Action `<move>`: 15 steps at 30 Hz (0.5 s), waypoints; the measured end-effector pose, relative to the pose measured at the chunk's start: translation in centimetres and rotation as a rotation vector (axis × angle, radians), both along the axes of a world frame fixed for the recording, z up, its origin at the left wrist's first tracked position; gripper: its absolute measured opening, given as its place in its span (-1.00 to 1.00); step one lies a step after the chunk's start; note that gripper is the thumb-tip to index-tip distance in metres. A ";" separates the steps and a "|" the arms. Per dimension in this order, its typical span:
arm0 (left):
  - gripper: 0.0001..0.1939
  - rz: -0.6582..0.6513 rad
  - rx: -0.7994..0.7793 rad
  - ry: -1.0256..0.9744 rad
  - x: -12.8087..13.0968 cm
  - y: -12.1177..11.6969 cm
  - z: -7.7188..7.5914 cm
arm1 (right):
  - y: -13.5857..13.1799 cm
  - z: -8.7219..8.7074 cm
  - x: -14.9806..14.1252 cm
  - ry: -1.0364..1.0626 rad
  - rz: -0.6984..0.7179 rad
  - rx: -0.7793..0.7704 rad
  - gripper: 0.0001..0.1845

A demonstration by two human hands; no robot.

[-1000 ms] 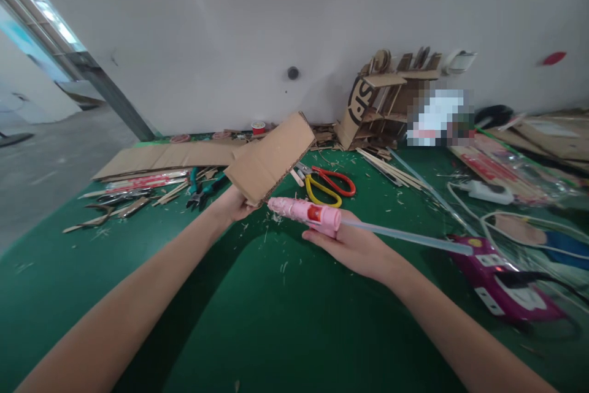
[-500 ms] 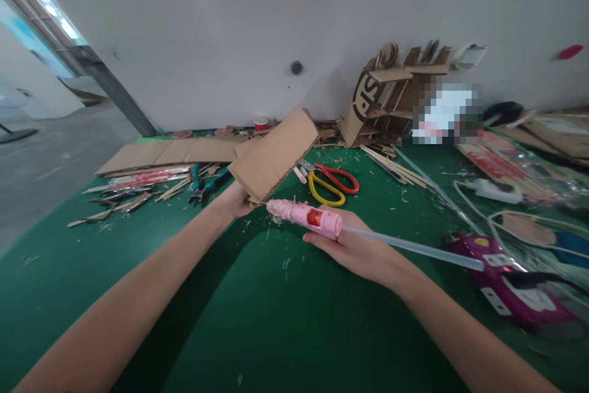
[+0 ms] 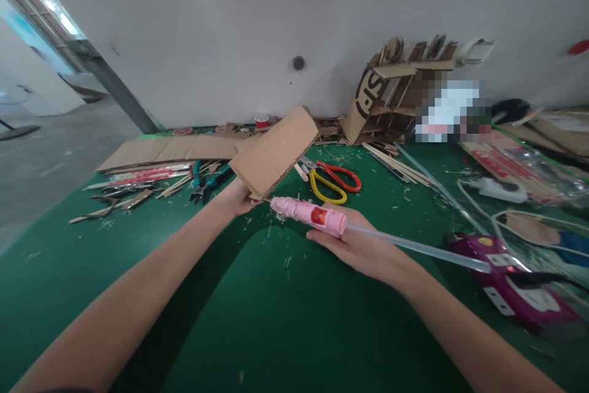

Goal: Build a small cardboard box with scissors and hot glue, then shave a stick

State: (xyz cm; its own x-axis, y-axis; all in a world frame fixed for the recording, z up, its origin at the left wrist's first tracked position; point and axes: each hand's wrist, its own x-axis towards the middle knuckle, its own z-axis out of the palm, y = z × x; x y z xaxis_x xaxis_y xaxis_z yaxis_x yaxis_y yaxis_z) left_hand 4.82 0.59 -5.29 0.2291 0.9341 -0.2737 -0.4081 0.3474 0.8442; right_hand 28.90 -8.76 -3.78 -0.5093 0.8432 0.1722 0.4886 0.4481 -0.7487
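My left hand [image 3: 237, 198] grips a brown cardboard piece [image 3: 276, 154] by its lower left part, tilted up over the table. Most of its fingers are hidden behind the cardboard. In my right hand [image 3: 359, 243] is a pink hot glue gun [image 3: 310, 215], its body flecked with glue strands. The gun's nozzle points left at the lower edge of the cardboard; whether it touches I cannot tell. A long clear glue stick [image 3: 414, 244] sticks out of the gun's back end. Scissors [image 3: 338, 181] with red and yellow handles lie just beyond the gun.
A purple power strip [image 3: 506, 276] with cords lies at the right. Behind stands a cardboard shelf model [image 3: 368, 105] near wooden sticks [image 3: 398, 163]. At left are pliers [image 3: 207, 181], a long cardboard strip [image 3: 179, 151] and packaged sticks. Glue threads litter the green table [image 3: 276, 331].
The whole view has shifted slightly, so the items at right appear a little farther right. Both hands keep their holds, and the glue gun's nozzle stays by the cardboard's lower edge.
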 end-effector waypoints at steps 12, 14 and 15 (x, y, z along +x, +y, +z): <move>-0.71 0.109 -0.041 0.101 1.2 -0.7 1.1 | -0.1 -0.1 -0.2 -0.025 0.006 0.020 -0.72; -0.68 0.111 -0.037 0.101 1.3 -0.8 1.3 | -0.1 -0.1 -0.2 -0.032 0.002 0.031 -0.72; -0.68 0.109 -0.035 0.098 1.3 -0.9 1.4 | 0.0 -0.1 -0.1 -0.037 -0.006 0.046 -0.73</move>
State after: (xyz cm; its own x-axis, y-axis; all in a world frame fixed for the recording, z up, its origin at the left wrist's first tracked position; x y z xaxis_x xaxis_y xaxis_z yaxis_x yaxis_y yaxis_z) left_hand 6.10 -0.29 -3.92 0.0971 0.9416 -0.3224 -0.3611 0.3352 0.8702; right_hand 28.77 -8.78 -3.88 -0.5113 0.8376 0.1924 0.5178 0.4790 -0.7088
